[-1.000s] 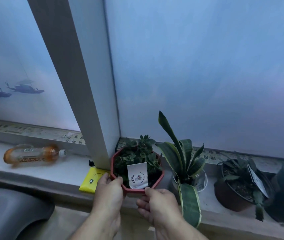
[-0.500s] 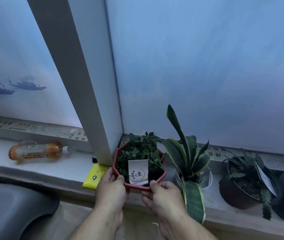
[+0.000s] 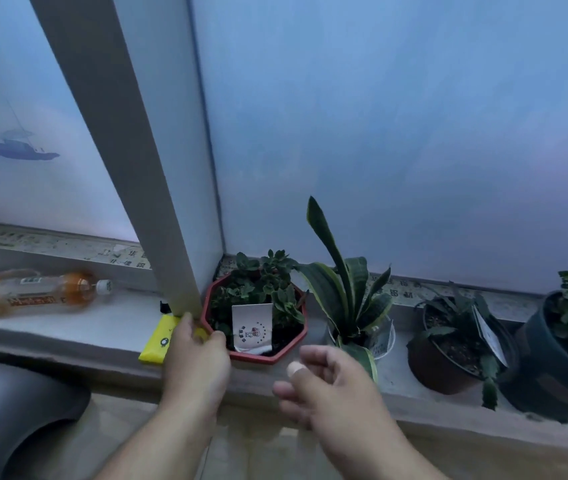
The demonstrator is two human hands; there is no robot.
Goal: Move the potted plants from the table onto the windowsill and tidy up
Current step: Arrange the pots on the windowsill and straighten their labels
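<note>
Red octagonal pot (image 3: 268, 355) with small green plant and white label card (image 3: 252, 327) sits on windowsill (image 3: 68, 327), tucked just right of window frame post (image 3: 158, 188), near the front edge. Left hand (image 3: 196, 362) is at pot's left rim: thumb touches the rim, fingers lie over yellow packet (image 3: 158, 344) just left of the pot; can't tell if it actually grips the rim. Right hand (image 3: 331, 389) is off the pot, just in front of and right of its front edge, fingers loosely curled, holding nothing, motion-blurred.

Right of the red pot, in a row on the sill: snake plant (image 3: 345, 292) in clear cup, just beside; brown pot (image 3: 445, 362) with tagged plant; dark pot (image 3: 552, 362) at frame edge. All upright.

Left of the post: bottle (image 3: 40, 292) of orange liquid lying on its side, well apart from the pots. Dark grey rounded object (image 3: 9, 410) below the sill at lower left; can't identify it
</note>
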